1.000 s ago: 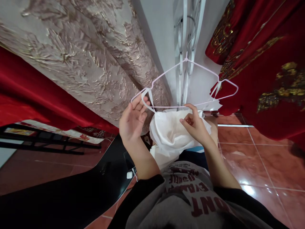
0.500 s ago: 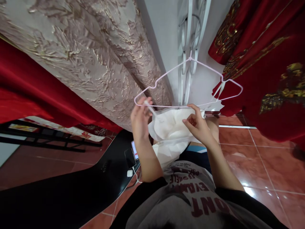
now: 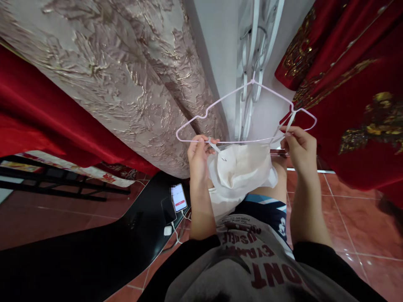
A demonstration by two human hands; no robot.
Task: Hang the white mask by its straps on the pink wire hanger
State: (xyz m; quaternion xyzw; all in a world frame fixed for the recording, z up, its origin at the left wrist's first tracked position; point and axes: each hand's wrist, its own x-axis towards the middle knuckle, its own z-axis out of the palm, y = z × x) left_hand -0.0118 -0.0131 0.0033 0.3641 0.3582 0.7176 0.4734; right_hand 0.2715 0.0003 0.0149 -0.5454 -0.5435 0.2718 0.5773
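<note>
A pale pink clothes hanger hangs by its metal hook from the white rack. Below its bottom bar is a white, thin garment, part of it lying over my lap. One white strap of the garment loops over the hanger's right notch. My right hand pinches that strap low on the right side. My left hand is closed at the left part of the bottom bar, with the other white strap between its fingers. The left notch of the hanger carries no strap.
White rack bars stand against the wall ahead. A pale embossed cloth hangs on the left, red gold-trimmed garments on the right. Two phones, one with a lit screen, lie on a black surface at lower left.
My right hand has moved right from above the garment to the right strap and taken hold of it. My left hand has shifted slightly right and down with the left strap.
</note>
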